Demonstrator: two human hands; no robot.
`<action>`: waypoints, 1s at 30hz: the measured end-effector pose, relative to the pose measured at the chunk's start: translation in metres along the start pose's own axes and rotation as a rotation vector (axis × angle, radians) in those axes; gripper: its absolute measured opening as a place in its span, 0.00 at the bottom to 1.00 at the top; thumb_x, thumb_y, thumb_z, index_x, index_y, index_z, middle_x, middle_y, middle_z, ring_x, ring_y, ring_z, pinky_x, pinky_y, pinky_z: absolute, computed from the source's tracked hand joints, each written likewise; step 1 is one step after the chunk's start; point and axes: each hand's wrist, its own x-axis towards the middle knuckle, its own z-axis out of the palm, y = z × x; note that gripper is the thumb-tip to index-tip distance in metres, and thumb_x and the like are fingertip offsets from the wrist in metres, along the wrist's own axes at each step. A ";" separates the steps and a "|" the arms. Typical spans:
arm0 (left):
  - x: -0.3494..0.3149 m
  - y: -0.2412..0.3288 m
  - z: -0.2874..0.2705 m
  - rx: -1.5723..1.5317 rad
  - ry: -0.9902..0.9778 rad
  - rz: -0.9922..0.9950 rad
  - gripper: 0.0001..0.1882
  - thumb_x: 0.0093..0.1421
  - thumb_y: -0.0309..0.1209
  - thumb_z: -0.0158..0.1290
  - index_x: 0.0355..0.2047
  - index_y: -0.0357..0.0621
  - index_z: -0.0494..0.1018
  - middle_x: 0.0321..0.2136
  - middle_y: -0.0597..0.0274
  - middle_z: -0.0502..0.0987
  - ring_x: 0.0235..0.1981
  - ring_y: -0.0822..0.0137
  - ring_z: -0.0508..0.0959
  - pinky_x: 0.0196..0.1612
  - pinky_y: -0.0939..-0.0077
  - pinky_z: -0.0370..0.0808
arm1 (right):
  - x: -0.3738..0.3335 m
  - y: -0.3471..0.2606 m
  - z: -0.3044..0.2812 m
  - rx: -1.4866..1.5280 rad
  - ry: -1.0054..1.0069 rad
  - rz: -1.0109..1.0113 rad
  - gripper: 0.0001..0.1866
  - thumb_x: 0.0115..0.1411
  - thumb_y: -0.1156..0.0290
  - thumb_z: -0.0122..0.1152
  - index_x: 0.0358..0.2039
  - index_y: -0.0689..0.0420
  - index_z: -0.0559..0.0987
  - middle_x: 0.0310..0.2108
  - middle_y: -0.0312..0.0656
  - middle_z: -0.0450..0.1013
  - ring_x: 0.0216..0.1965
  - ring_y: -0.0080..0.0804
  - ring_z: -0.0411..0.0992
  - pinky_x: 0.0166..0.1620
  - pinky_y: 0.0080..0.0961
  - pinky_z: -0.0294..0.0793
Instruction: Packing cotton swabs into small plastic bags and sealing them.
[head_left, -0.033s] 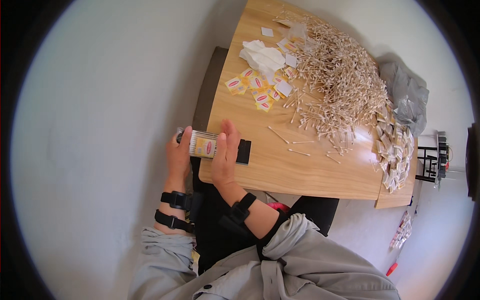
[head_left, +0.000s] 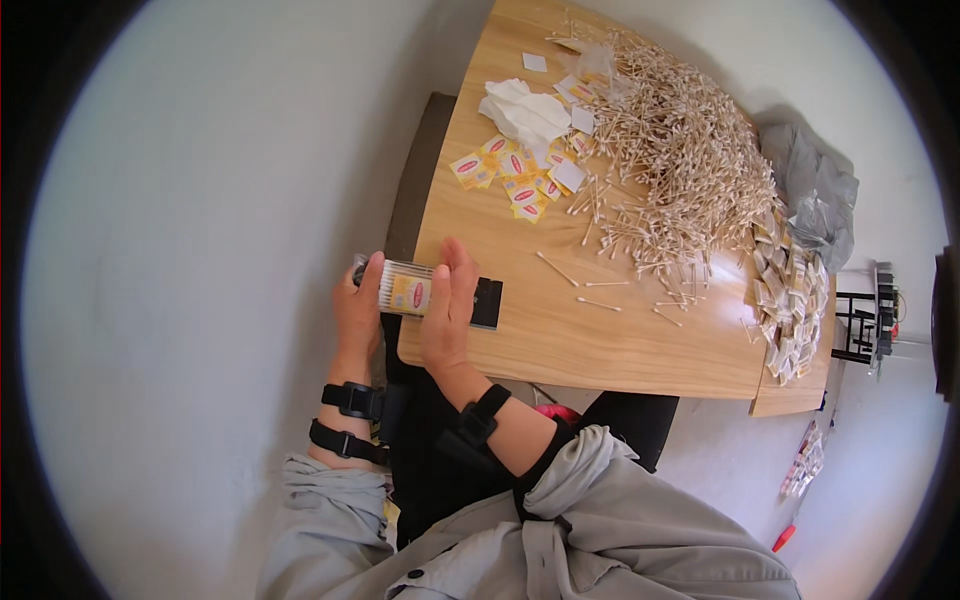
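Hands meet at the near left corner of the wooden worktop (head_left: 560,340): the left hand (head_left: 357,310) and right hand (head_left: 448,310) are both closed around a clear round container of cotton swabs (head_left: 405,290), held on its side between them. A small black block (head_left: 487,303) lies just beside the right hand. Farther out are yellow-and-red labels (head_left: 510,180), white tissue (head_left: 525,112) and a big heap of loose swabs (head_left: 680,160).

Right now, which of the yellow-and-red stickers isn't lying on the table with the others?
The one on the clear swab box, held between the left hand and right hand at the table's near edge. The other stickers lie loose beside the white tissues.
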 end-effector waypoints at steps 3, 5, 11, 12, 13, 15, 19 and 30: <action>-0.002 0.001 -0.004 -0.030 0.002 0.023 0.15 0.63 0.39 0.54 0.32 0.37 0.74 0.26 0.68 0.75 0.27 0.79 0.72 0.31 0.80 0.70 | -0.003 -0.004 0.001 -0.023 -0.056 0.008 0.24 0.69 0.66 0.38 0.60 0.67 0.59 0.55 0.51 0.59 0.58 0.41 0.59 0.61 0.32 0.56; -0.001 0.001 0.002 -0.031 -0.028 0.057 0.14 0.63 0.39 0.54 0.31 0.38 0.74 0.26 0.68 0.75 0.27 0.79 0.72 0.31 0.81 0.70 | 0.001 -0.003 -0.005 -0.027 -0.068 0.003 0.23 0.69 0.66 0.37 0.60 0.67 0.59 0.57 0.50 0.58 0.60 0.39 0.58 0.63 0.32 0.54; 0.009 -0.006 0.003 0.015 -0.001 0.007 0.15 0.63 0.39 0.53 0.28 0.39 0.72 0.25 0.70 0.73 0.25 0.79 0.70 0.30 0.80 0.68 | 0.004 -0.004 -0.006 -0.004 -0.052 -0.022 0.24 0.67 0.66 0.39 0.60 0.66 0.58 0.53 0.53 0.60 0.55 0.45 0.60 0.59 0.33 0.57; 0.010 -0.008 0.002 0.017 -0.020 0.013 0.15 0.63 0.39 0.53 0.28 0.39 0.72 0.25 0.70 0.73 0.25 0.79 0.70 0.30 0.80 0.68 | 0.005 -0.004 -0.007 -0.003 -0.079 -0.031 0.24 0.67 0.67 0.40 0.59 0.66 0.58 0.53 0.53 0.60 0.55 0.44 0.60 0.59 0.33 0.57; 0.011 -0.009 -0.001 0.080 -0.011 0.018 0.15 0.63 0.40 0.53 0.31 0.40 0.72 0.26 0.69 0.73 0.26 0.78 0.71 0.30 0.80 0.69 | 0.006 -0.001 -0.008 0.000 -0.107 -0.039 0.24 0.67 0.67 0.41 0.59 0.66 0.59 0.53 0.54 0.60 0.54 0.44 0.60 0.59 0.33 0.57; 0.013 -0.010 -0.003 0.143 -0.019 0.046 0.15 0.63 0.41 0.53 0.33 0.40 0.72 0.27 0.68 0.74 0.27 0.77 0.73 0.31 0.79 0.70 | 0.010 0.003 -0.015 0.009 -0.107 -0.086 0.23 0.66 0.69 0.43 0.59 0.65 0.59 0.51 0.53 0.61 0.53 0.43 0.61 0.58 0.32 0.59; 0.016 -0.021 -0.025 0.178 0.036 0.100 0.16 0.63 0.40 0.52 0.35 0.37 0.72 0.29 0.63 0.74 0.32 0.73 0.72 0.37 0.74 0.70 | 0.006 0.011 -0.051 0.042 -0.033 -0.024 0.21 0.62 0.80 0.48 0.56 0.61 0.65 0.45 0.48 0.62 0.46 0.36 0.67 0.49 0.29 0.68; -0.085 0.015 0.122 1.111 -0.329 0.978 0.36 0.56 0.33 0.54 0.63 0.39 0.54 0.63 0.43 0.52 0.65 0.45 0.51 0.65 0.50 0.48 | 0.042 -0.022 -0.249 -0.814 0.048 -0.066 0.24 0.48 0.74 0.67 0.48 0.50 0.75 0.44 0.45 0.63 0.43 0.40 0.69 0.41 0.35 0.73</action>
